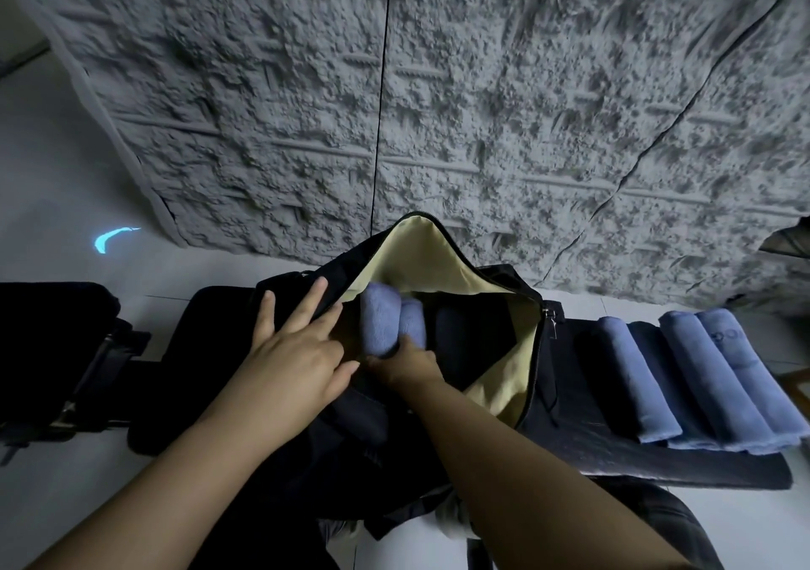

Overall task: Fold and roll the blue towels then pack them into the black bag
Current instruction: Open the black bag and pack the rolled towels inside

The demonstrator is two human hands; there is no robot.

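The black bag (307,438) lies unzipped in front of me, its pale yellow lining (420,258) showing. Two rolled blue towels (381,319) stand side by side inside the opening. My right hand (405,361) reaches into the bag and grips the near ends of these rolls, its fingers partly hidden. My left hand (298,341) rests flat with straight fingers on the bag's left flap, beside the opening. Several more rolled blue towels (701,376) lie in a row on a dark mat (657,464) to the right of the bag.
A rough grey textured wall panel (438,109) rises just behind the bag. Black padded gear (65,350) sits at the left on the white floor (52,175). A small blue light mark (111,238) glows on the floor at far left.
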